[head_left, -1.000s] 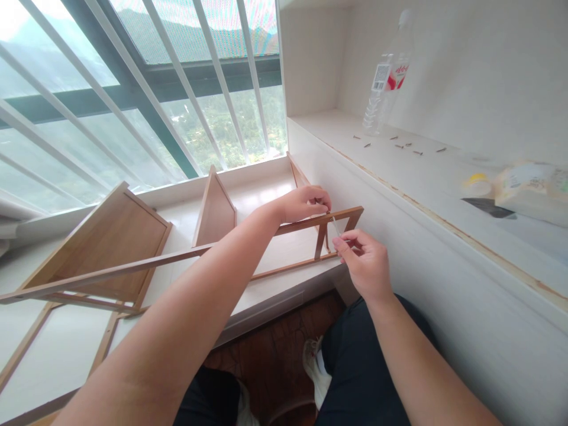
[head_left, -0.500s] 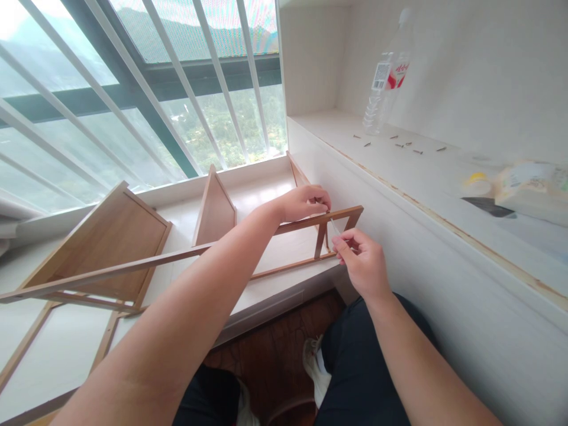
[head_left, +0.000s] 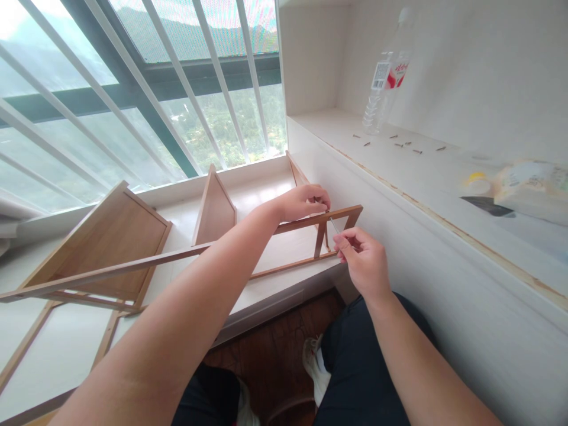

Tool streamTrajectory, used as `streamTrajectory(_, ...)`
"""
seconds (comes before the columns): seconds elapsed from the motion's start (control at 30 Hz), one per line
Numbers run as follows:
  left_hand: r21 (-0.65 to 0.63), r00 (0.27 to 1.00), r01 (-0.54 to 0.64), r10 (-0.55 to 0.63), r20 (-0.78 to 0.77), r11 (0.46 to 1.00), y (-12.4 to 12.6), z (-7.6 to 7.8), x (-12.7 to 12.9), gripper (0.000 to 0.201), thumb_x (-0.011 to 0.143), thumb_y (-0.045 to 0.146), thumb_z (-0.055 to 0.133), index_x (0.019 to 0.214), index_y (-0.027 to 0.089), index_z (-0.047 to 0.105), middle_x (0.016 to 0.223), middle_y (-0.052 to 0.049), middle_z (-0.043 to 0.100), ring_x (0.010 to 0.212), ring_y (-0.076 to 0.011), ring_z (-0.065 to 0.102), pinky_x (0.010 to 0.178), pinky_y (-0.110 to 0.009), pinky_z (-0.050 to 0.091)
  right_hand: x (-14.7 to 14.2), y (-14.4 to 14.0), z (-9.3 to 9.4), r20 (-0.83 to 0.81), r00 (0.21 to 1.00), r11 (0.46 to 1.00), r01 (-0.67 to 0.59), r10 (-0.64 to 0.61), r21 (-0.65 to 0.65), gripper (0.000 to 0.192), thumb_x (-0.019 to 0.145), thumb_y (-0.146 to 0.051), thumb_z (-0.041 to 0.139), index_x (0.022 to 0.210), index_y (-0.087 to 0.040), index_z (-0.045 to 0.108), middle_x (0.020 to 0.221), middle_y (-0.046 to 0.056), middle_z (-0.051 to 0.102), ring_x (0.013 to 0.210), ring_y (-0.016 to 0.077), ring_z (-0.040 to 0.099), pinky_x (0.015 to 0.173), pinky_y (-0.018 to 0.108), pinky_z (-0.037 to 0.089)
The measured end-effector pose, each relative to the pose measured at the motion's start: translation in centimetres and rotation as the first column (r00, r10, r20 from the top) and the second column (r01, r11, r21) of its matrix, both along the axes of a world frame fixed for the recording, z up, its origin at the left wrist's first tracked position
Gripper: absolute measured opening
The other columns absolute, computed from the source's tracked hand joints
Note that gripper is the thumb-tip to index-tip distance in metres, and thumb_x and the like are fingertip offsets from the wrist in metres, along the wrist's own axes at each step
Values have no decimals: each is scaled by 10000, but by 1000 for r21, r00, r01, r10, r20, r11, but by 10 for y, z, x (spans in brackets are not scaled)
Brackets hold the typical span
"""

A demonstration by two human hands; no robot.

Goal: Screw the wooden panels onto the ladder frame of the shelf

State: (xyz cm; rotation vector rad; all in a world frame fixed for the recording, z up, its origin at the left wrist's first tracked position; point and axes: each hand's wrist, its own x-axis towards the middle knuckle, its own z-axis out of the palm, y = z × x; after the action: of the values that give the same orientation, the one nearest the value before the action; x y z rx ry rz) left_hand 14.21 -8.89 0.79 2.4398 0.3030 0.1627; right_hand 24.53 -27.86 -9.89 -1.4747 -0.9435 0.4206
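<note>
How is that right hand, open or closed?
Closed: the right hand pinches a thin metal rod between thumb and fingers, by the wooden rail.

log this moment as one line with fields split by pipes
left grip: curled at wooden frame | right grip: pinching thin rod, tip by frame | shelf: loose screws

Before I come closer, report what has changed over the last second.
Very little: the thin rod in the right hand has shifted slightly left. Nothing was visibly taken hold of or let go. The left hand stays at the wooden rail; the screws lie as before.
</note>
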Motion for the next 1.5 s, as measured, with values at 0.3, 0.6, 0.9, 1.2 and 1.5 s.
streamTrajectory(0.3, -5, 1000, -8, 7, -5, 1000, -2, 1, -1, 214, 875, 295, 565, 982, 179, 709, 1061, -58, 654, 966, -194, 606, 889, -318, 492, 0, 0, 3, -18, 999, 999, 33, -34, -13, 394, 841, -590, 713, 814, -197, 723, 663, 22, 673, 564, 158, 571, 556, 279, 482)
streamTrajectory(0.6, 2, 1000, 2, -2, -5, 1000, -1, 1, -1, 220, 876, 299, 565, 996, 185, 711, 1075, -56, 654, 976, -196, 606, 894, -323, 497, 0, 2, 0, -30, 998, 998, 61, -61, -7, 437, 818, -608, 727, 865, -177, 780, 637, 40, 689, 558, 179, 596, 560, 300, 498)
streamTrajectory(0.9, -7, 1000, -12, 12, -5, 1000, -2, 2, 0, 212, 869, 293, 566, 983, 184, 708, 1063, -54, 659, 958, -193, 609, 883, -321, 498, -2, 0, 6, -16, 1000, 1000, 18, -19, -23, 408, 868, -587, 681, 840, -199, 802, 624, 24, 677, 552, 160, 559, 569, 289, 470)
streamTrajectory(1.2, -3, 1000, -10, 10, -3, 1000, -2, 1, 0, 215, 872, 287, 561, 984, 178, 709, 1057, -55, 649, 953, -193, 600, 865, -319, 488, -6, 2, 4, -130, 991, 1000, -30, 30, -2, 478, 884, -624, 639, 881, -174, 801, 631, 41, 687, 534, 156, 556, 529, 287, 474)
streamTrajectory(1.5, 14, 1000, -6, 6, -3, 1000, -1, 2, 0, 219, 869, 293, 561, 989, 182, 706, 1066, -58, 650, 952, -193, 603, 859, -317, 489, -11, 8, -4, -377, 919, 993, -96, 116, 69, 510, 869, -633, 657, 892, -138, 782, 621, 48, 682, 496, 134, 540, 468, 262, 439)
